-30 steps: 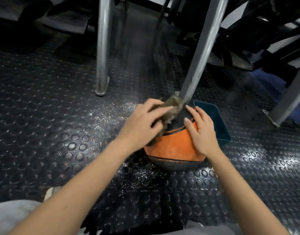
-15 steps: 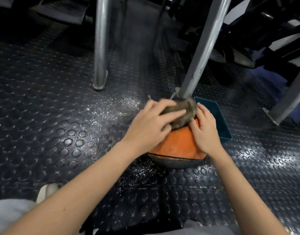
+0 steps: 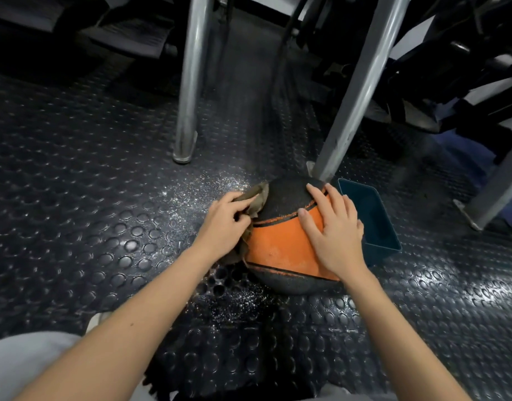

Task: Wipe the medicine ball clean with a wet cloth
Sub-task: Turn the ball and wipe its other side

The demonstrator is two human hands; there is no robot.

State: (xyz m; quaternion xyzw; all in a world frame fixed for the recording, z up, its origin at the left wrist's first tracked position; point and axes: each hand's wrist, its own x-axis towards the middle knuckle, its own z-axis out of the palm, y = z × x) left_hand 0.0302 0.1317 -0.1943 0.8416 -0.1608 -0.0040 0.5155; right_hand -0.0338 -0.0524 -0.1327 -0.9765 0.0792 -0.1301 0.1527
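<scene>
An orange and black medicine ball [image 3: 281, 241] rests on the studded rubber floor in front of me. My left hand [image 3: 223, 224] presses a crumpled grey-brown cloth [image 3: 256, 198] against the ball's left side; part of the cloth hangs below my palm. My right hand [image 3: 333, 227] lies flat on the ball's upper right, fingers spread, holding nothing. The ball's far right side is hidden behind that hand.
A dark teal tub [image 3: 370, 218] stands right behind the ball on the right. A slanted metal leg [image 3: 353, 91] lands just beyond the ball, an upright leg [image 3: 191, 82] further left, another [image 3: 497, 183] at far right. Wet speckles [image 3: 202, 195] glisten on the floor.
My left hand has dragged the cloth from the top of the ball down its left side, uncovering the black cap. My right hand has slid up to lie flat on the ball.
</scene>
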